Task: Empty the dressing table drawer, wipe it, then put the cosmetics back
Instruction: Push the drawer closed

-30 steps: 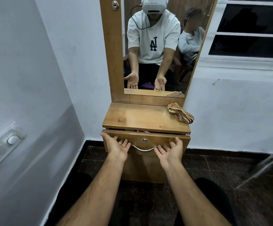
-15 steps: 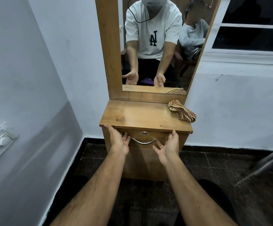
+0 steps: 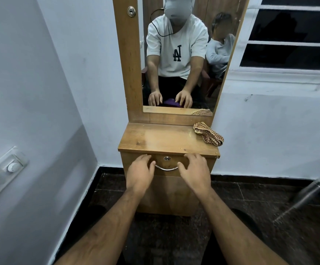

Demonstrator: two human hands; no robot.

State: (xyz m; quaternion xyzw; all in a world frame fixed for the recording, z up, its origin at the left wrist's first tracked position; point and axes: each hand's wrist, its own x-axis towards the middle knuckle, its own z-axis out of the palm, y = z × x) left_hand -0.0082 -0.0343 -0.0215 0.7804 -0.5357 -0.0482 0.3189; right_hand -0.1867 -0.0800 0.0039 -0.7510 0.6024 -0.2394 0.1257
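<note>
Sitting square to the dressing table (image 3: 166, 139), the person has both palms down in front of the drawer (image 3: 169, 164), which is pushed flush under the desk edge. The left hand (image 3: 140, 174) and right hand (image 3: 195, 172) have their fingers spread and loosely bent, grasping nothing, one on each side of the curved metal handle (image 3: 166, 168); whether the fingertips touch the drawer face I cannot tell. That handle, just below the small round lock (image 3: 167, 158), looks like the sensible place to take hold: rigid, smooth, with room for fingers behind it. A wooden drawer should slide stiffly but steadily, probably heavier if full; its contents are hidden. The checked cloth (image 3: 208, 136) lies crumpled at the desk's back right corner, soft and light, hanging slightly over the edge. The left wall (image 3: 40, 111) stands close, and the knees sit near the front, so pulling room looks tight.
</note>
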